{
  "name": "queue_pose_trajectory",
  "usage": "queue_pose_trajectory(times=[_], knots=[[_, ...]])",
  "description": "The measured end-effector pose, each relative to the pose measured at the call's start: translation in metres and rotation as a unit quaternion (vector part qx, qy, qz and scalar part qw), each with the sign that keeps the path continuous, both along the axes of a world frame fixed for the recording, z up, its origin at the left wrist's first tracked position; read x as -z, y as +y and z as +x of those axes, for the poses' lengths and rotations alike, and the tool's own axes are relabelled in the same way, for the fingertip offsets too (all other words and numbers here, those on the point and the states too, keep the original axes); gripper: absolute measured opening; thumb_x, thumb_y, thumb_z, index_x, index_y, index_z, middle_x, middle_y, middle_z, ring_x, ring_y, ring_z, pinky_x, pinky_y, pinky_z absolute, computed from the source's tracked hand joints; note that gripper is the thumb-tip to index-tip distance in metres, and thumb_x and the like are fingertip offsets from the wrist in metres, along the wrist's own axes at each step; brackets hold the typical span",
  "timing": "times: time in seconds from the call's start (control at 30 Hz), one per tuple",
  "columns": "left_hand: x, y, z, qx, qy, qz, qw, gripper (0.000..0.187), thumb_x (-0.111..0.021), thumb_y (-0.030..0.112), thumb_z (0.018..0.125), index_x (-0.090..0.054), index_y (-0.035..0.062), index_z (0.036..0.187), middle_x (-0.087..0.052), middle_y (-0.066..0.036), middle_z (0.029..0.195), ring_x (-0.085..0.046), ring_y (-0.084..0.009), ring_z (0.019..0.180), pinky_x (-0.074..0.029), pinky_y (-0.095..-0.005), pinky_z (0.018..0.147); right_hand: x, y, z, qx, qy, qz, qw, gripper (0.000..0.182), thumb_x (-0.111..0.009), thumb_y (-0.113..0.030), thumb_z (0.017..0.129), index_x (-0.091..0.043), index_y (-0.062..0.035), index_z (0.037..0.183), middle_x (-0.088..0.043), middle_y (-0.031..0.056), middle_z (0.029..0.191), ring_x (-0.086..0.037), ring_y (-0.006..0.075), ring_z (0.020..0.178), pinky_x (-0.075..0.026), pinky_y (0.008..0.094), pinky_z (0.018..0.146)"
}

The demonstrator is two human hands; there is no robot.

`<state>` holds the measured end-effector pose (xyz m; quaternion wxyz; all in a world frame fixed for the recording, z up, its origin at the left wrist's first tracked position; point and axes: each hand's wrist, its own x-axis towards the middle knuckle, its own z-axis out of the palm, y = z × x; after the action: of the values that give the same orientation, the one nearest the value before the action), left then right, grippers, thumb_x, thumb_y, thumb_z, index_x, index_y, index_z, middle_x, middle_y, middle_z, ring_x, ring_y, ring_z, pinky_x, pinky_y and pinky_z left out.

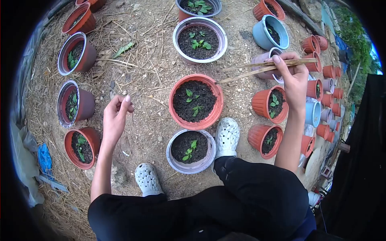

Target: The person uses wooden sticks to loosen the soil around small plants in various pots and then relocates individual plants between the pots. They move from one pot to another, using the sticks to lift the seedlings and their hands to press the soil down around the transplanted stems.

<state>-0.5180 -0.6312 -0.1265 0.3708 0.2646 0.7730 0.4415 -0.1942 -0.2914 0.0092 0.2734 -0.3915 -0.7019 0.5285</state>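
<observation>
My right hand [292, 76] is closed around thin, dry bamboo-like sticks [249, 72]. They point left, and the tip of one is by the rim of a terracotta-coloured pot [173, 102]. Dark soil and small green seedlings [192, 95] fill that pot. To its left, my left hand [116, 110] hangs above the ground with curled fingers and the thumb up; whether anything is between the fingers is hidden. Directly below the terracotta pot, a whitish pot [173, 160] with seedlings stands between my feet. Above it is another white-rimmed pot [177, 36] with seedlings.
Rows of pots run along both sides, among them a purple pot [86, 106] on the left and a light blue pot [259, 34] on the right. Straw [148, 36] litters the soil. My white clogs [227, 136] flank the nearest pot. Blue plastic [45, 156] lies at far left.
</observation>
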Motion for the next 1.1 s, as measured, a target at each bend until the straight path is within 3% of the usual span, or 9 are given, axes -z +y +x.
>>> queue_pose_trajectory(times=[0.17,0.33,0.43,0.53,0.6,0.7,0.83,1.03,1.1], knots=[[-0.007,0.034,0.043,-0.064,-0.018,0.007,0.998,0.029,-0.060,0.028,0.112,-0.065,0.0013,0.102,-0.067,-0.002,0.080,-0.063,-0.0087,0.078,-0.051,-0.0274,0.077,0.026,0.044,-0.026,0.008,0.079,0.123,0.989,0.014,-0.072,-0.010,0.104,-0.066,0.0012,0.109,-0.077,0.0116,0.099,-0.077,0.0160,0.090,-0.064,0.0292,0.082],[-0.030,0.085,0.099,-0.189,-0.046,0.030,0.980,0.031,-0.058,0.029,0.113,-0.066,-0.0008,0.115,-0.064,-0.001,0.080,-0.060,-0.0087,0.076,-0.051,-0.0270,0.075,0.038,0.050,-0.053,-0.004,0.138,0.087,0.987,0.016,-0.072,-0.015,0.104,-0.067,-0.0001,0.107,-0.077,0.0090,0.093,-0.076,0.0135,0.085,-0.062,0.0284,0.076],[-0.074,0.124,0.139,-0.165,-0.049,0.040,0.984,0.027,-0.064,0.025,0.110,-0.067,-0.0002,0.118,-0.063,0.002,0.081,-0.058,-0.0061,0.076,-0.049,-0.0251,0.070,0.039,0.042,-0.064,-0.044,0.009,0.246,0.968,0.021,-0.074,-0.021,0.103,-0.063,-0.0039,0.108,-0.075,0.0102,0.084,-0.076,0.0192,0.077,-0.057,0.0353,0.069],[-0.095,0.154,0.149,-0.138,-0.044,0.018,0.989,0.022,-0.070,0.019,0.105,-0.071,-0.0010,0.113,-0.063,0.002,0.082,-0.055,-0.0056,0.072,-0.048,-0.0245,0.069,0.036,0.037,-0.069,-0.099,-0.043,0.248,0.963,0.020,-0.073,-0.021,0.103,-0.062,-0.0044,0.104,-0.073,0.0119,0.082,-0.075,0.0246,0.074,-0.056,0.0381,0.067],[-0.104,0.176,0.139,-0.075,0.043,0.003,0.996,0.020,-0.073,0.016,0.101,-0.073,-0.0011,0.112,-0.066,-0.002,0.080,-0.060,-0.0096,0.072,-0.051,-0.0280,0.071,0.040,0.035,-0.070,-0.104,-0.050,0.257,0.960,0.019,-0.074,-0.019,0.102,-0.061,-0.0044,0.102,-0.072,0.0127,0.081,-0.075,0.0275,0.072,-0.055,0.0402,0.065],[-0.078,0.186,0.106,-0.014,0.171,0.026,0.985,0.024,-0.072,0.018,0.102,-0.073,-0.0010,0.117,-0.071,-0.003,0.088,-0.064,-0.0078,0.081,-0.052,-0.0267,0.073,0.045,0.032,-0.071,-0.074,-0.037,0.246,0.966,0.018,-0.074,-0.017,0.102,-0.061,-0.0043,0.102,-0.073,0.0129,0.081,-0.075,0.0288,0.072,-0.056,0.0403,0.063],[-0.032,0.183,0.069,-0.061,0.150,-0.028,0.986,0.023,-0.073,0.017,0.102,-0.073,-0.0013,0.117,-0.074,-0.005,0.094,-0.065,-0.0095,0.082,-0.053,-0.0272,0.075,0.058,0.012,-0.068,-0.012,-0.015,0.277,0.961,0.016,-0.075,-0.011,0.100,-0.061,-0.0042,0.103,-0.073,0.0133,0.082,-0.076,0.0283,0.073,-0.057,0.0398,0.062],[0.026,0.196,0.057,-0.089,-0.065,0.056,0.992,0.043,-0.069,0.023,0.106,-0.045,-0.0036,0.129,-0.071,-0.010,0.090,-0.068,-0.0142,0.081,-0.056,-0.0309,0.076,0.067,-0.007,-0.062,0.039,-0.031,0.294,0.954,0.013,-0.075,-0.006,0.099,-0.065,-0.0022,0.106,-0.076,0.0102,0.092,-0.078,0.0208,0.079,-0.061,0.0341,0.069],[0.031,0.201,0.059,-0.105,-0.093,0.073,0.987,0.042,-0.069,0.022,0.106,-0.045,-0.0030,0.130,-0.071,-0.010,0.091,-0.069,-0.0142,0.081,-0.055,-0.0305,0.077,0.064,-0.017,-0.066,0.033,-0.033,0.272,0.961,0.012,-0.076,-0.006,0.099,-0.065,-0.0018,0.105,-0.076,0.0098,0.091,-0.077,0.0186,0.078,-0.061,0.0333,0.069]])
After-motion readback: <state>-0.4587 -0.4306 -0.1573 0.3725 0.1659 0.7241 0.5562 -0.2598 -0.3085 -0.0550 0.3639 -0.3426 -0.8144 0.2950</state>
